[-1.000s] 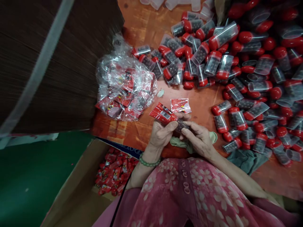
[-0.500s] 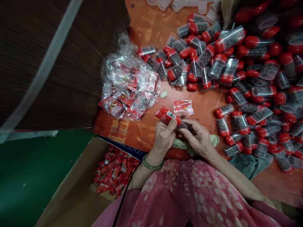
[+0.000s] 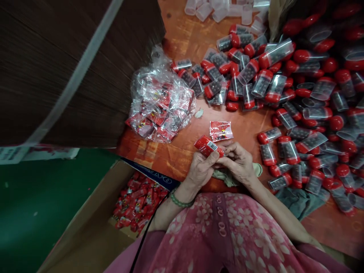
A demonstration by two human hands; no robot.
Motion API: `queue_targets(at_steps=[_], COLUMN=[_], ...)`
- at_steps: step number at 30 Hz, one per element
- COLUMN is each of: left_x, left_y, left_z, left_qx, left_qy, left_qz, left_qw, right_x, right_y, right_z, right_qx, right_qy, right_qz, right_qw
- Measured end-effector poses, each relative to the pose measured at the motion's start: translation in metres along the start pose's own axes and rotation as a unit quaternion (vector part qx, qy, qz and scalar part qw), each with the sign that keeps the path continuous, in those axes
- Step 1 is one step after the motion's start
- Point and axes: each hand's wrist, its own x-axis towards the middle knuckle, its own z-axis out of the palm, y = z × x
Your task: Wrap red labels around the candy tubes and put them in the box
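Observation:
A small tube in a red printed sleeve with a barcode (image 3: 207,145) is held tilted in front of me, above the table's near edge. My left hand (image 3: 200,168) closes around its lower side, the thumb lying on the printed face. At its right end, my right hand (image 3: 239,161) grips with thumb and fingers; the fingers partly hide that end. Just beyond my fingers lie a few flat red printed sleeves (image 3: 220,131) in an overlapping stack. Under my hands a pale green cloth (image 3: 227,177) shows in part.
Clear tubes with red caps (image 3: 263,83) heap across the back and right. A clear plastic bag (image 3: 162,102) of red sleeves sits left. Below the table edge, a carton (image 3: 85,223) holds many red-wrapped pieces (image 3: 139,199). Frosted cups (image 3: 218,11) lie at the back; a teal cloth (image 3: 298,201) lies right.
The red sleeve now covers the dark, clear part that showed at the tube's right end. Both hands stay on the tube. The whole view has shifted slightly.

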Motion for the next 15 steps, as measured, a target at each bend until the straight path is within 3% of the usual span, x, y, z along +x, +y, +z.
queue_targets(at_steps=[6, 8, 10, 12, 15], left_x=[-0.009, -0.021, -0.043, -0.073, -0.130], left_y=[-0.002, 0.003, 0.013, 0.027, 0.050], left_z=[-0.002, -0.008, -0.022, -0.047, -0.098], left_qx=[0.007, 0.047, 0.139, 0.272, 0.382], left_qy=[0.008, 0.016, 0.071, 0.184, 0.394], left_qz=[0.003, 0.018, 0.060, 0.129, 0.178], left_qw=[1.000, 0.999, 0.986, 0.936, 0.817], right_x=[-0.002, -0.003, -0.004, -0.003, 0.006], right_y=[0.006, -0.001, -0.011, -0.022, -0.027], right_z=[0.001, 0.002, 0.001, -0.005, -0.021], right_qx=[-0.014, -0.056, -0.144, -0.257, -0.439], right_qy=[-0.024, -0.090, -0.174, -0.205, -0.137], right_qz=[-0.013, -0.035, -0.062, -0.102, -0.175], right_qw=[1.000, 0.994, 0.972, 0.939, 0.870])
